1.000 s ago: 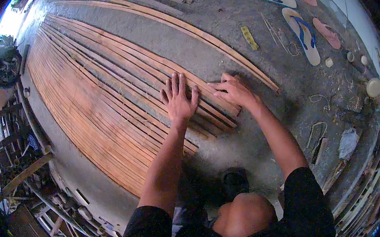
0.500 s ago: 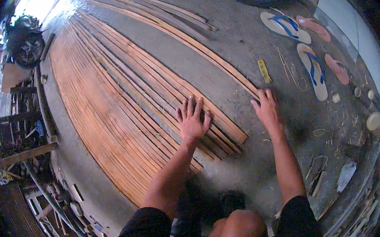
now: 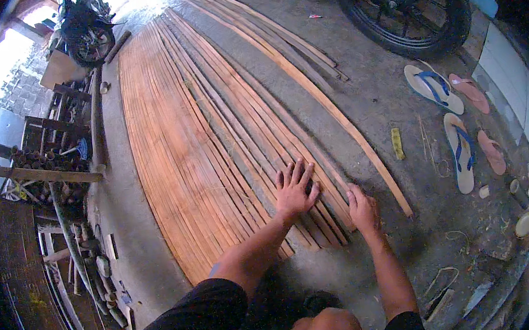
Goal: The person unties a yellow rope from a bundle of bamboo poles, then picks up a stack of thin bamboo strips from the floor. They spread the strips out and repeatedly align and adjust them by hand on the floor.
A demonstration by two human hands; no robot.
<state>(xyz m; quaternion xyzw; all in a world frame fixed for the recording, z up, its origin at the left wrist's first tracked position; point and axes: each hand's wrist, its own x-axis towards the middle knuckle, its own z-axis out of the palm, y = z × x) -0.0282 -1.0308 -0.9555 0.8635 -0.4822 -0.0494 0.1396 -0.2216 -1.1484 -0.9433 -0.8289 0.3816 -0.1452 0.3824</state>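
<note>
Long thin slats [image 3: 167, 142], orange-brown and bamboo-like, lie side by side on the concrete floor and form a wide mat on the left. Nearer the middle, several looser slats have dark gaps between them. Across these rests my left hand [image 3: 295, 190], palm down with its fingers spread. My right hand [image 3: 364, 209] is closed round the near part of a slat [image 3: 314, 150] at the right edge of this group; the fingers partly hide its end. Apart on the right, a single curved slat [image 3: 364, 139] lies on the floor.
More slats [image 3: 304, 46] lie farther back. On the right are white-and-blue flip-flops [image 3: 464, 152], pink flip-flops [image 3: 491, 153], a yellow strip [image 3: 397, 144] and a motorcycle wheel [image 3: 399, 9]. A wooden rack [image 3: 49, 173] and a parked motorcycle [image 3: 88, 35] stand on the left.
My right hand has brought one slat leftward from beside the single slat to the loose group. My left hand still lies spread on the slats. The whole view has shifted.
</note>
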